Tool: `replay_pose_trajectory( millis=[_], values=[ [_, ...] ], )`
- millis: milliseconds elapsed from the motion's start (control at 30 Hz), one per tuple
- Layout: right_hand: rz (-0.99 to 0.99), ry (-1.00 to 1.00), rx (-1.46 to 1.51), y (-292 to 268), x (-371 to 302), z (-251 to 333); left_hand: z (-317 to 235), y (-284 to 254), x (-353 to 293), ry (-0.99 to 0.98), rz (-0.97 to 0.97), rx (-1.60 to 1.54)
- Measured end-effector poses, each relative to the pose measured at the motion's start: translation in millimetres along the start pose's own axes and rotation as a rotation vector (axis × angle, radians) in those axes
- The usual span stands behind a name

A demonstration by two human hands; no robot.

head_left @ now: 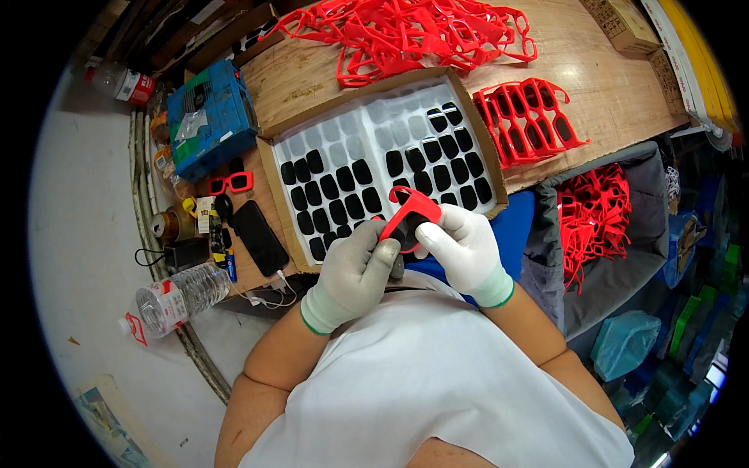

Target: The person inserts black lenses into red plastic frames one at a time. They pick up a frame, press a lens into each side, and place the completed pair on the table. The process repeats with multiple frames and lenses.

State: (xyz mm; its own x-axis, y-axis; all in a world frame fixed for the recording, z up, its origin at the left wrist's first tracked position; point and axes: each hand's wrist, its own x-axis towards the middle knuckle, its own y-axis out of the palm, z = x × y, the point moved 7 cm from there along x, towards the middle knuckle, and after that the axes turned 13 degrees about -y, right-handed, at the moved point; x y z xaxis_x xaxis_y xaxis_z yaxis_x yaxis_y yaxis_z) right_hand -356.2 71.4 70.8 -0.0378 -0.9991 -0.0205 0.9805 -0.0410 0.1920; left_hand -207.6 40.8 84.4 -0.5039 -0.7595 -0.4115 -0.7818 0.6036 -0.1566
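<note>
Both gloved hands hold one red sunglasses frame [422, 204] just above the near edge of a cardboard box. My left hand [355, 265] wears a greyish glove and is closed on the frame's left side. On the other side, my right hand [465, 248], in a white glove, pinches it with the thumb over a dark lens. Part of the frame is hidden behind the fingers. Under and beyond the hands, the shallow cardboard box [499, 176] carries rows of dark lenses [328, 186] on a white liner with pockets.
A tangled heap of red frames [421, 35] lies at the back. Lensed red sunglasses [524, 121] stand in rows to the right, above a grey fabric-lined bin [616, 269] with more. At left are a blue box [212, 117], a phone [260, 238] and a large plastic bottle [175, 300].
</note>
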Motion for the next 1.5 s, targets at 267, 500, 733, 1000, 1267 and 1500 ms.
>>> replay_pose_trajectory(
  millis=[267,500,733,1000,1267,1500],
  values=[
    [0.008,-0.033,-0.176,0.7,3.7,7.1,-2.0,1.3,-5.7,0.129,-0.12,0.181],
    [-0.089,0.037,0.327,8.2,-0.9,-11.7,-8.4,-1.8,0.8,0.047,0.066,0.074],
    [-0.093,0.178,0.528,11.4,-9.2,-11.2,-13.2,-4.5,-4.2,-0.03,0.16,0.055],
    [-0.087,0.162,0.736,19.4,-7.3,-13.5,-9.6,-4.7,0.2,-0.127,0.144,-0.003],
    [-0.109,0.187,0.602,17.1,-7.5,-12.5,-2.6,-4.1,3.4,-0.179,0.121,-0.021],
    [-0.014,0.034,-0.027,2.3,2.2,19.3,-22.3,-7.9,-2.0,-0.096,0.013,0.107]
  ],
)
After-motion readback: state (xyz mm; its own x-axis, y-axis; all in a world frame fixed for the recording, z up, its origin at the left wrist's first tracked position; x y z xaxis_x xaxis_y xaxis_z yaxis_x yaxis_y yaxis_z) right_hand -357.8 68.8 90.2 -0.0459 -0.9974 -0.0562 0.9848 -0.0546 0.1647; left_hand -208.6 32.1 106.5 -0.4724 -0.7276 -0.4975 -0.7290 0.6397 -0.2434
